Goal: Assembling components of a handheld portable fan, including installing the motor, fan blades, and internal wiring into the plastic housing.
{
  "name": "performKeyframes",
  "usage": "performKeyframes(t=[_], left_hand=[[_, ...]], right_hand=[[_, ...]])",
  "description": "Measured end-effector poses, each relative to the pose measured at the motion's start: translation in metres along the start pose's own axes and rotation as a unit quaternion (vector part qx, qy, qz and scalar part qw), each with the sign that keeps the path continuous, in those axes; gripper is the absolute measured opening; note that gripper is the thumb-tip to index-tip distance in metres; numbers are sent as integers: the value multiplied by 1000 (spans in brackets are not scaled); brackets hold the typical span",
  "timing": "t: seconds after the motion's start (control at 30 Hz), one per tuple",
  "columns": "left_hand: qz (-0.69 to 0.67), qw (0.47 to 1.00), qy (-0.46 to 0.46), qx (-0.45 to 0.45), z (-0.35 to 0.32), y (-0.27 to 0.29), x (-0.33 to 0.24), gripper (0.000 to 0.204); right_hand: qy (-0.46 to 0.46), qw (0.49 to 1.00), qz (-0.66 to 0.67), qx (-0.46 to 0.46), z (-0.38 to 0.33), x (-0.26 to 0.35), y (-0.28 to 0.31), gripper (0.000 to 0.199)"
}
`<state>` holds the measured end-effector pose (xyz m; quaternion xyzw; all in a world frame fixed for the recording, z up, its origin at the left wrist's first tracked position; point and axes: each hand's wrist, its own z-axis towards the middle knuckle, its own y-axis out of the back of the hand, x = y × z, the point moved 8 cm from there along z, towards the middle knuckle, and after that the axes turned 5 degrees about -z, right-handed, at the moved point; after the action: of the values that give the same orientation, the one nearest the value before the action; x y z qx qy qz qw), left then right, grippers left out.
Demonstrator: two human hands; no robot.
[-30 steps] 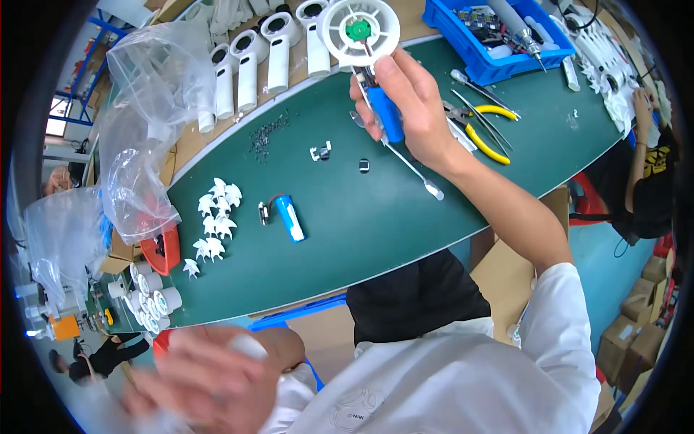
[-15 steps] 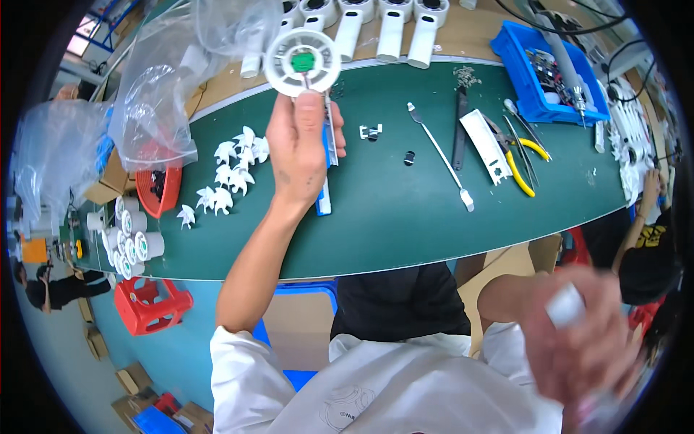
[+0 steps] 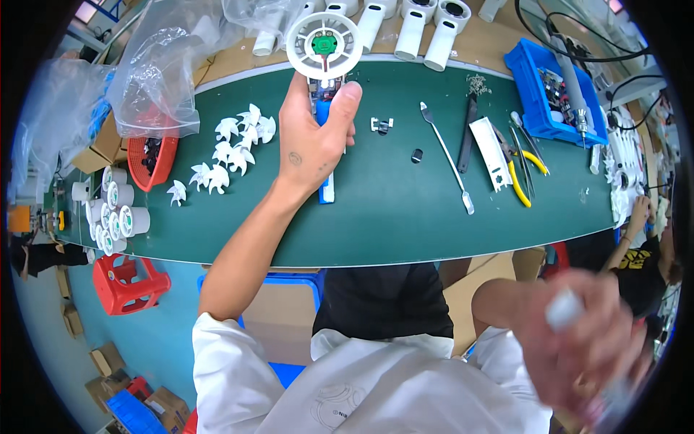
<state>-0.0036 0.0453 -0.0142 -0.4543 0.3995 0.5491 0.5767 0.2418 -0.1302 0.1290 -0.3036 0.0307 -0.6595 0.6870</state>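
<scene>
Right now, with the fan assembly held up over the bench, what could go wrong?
1. The left hand grips the fan assembly only by its lower stem; the wide white ring sits above the grip and could tip or slip.
2. Loose white fan blades lie just beside it; a drop could scatter them.
3. The right hand is blurred, off the bench, holding something small and white, so it gives no support.

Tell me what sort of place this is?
Likely a small-fan assembly bench in a workshop: white fan blades on a green mat, pliers, and a blue parts bin.
</scene>
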Motion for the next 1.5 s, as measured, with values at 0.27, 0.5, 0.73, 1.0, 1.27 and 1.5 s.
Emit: performKeyframes(t=[0.27,0.5,0.73,1.0,1.27,1.5], left_hand=[[-18,1000,-15,-5,-1,-2,-3,32],[-17,1000,-16,1,-2,-2,-7,31],[-27,999,-22,7,-1,-3,-9,31],[-21,1000,0,3,-3,-1,-5,31],[-17,1000,-4,20,-5,-6,-5,29],[-25,999,-6,28,-4,-5,-8,31]], right_hand=[[112,976,75,172,3,14,-14,34],[-43,967,-14,249,-1,0,-19,49],[-25,997,31,67,-19,-20,22,59],[-584,787,180,85,-57,-185,26,59],[-609,755,226,86,-50,-209,34,49],[-637,764,-76,76,-43,-248,61,39]])
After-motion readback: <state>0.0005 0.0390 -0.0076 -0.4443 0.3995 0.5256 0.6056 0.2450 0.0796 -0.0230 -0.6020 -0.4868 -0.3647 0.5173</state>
